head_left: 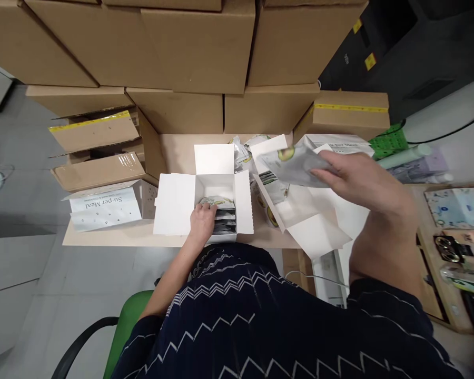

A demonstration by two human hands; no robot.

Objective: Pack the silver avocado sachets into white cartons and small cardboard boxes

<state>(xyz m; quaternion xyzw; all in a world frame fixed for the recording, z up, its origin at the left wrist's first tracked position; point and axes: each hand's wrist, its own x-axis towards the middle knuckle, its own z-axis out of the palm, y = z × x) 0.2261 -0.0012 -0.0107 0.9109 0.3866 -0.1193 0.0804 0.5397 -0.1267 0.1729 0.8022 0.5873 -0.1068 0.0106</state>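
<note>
My right hand [351, 179] grips a silver pouch [296, 164] with an avocado picture, raised above the tilted open white box [300, 208] on the right. Several more pouches [274, 185] stand inside that box. My left hand [203, 223] reaches into the upright open white box [215, 184] in the middle, its fingers curled at the top edge of a pouch [219, 201] with avocado print. Behind it, several dark-edged pouches [225, 221] stand in a row. The left fingertips are partly hidden, but they appear closed on that pouch.
Stacked brown cartons [197, 45] wall off the back of the wooden table [174, 152]. Open cartons [98, 131] and a white printed box [106, 208] stand at the left. Loose pouches [243, 150] lie between the boxes. A green basket [389, 141] sits at right; a green chair [128, 316] is below.
</note>
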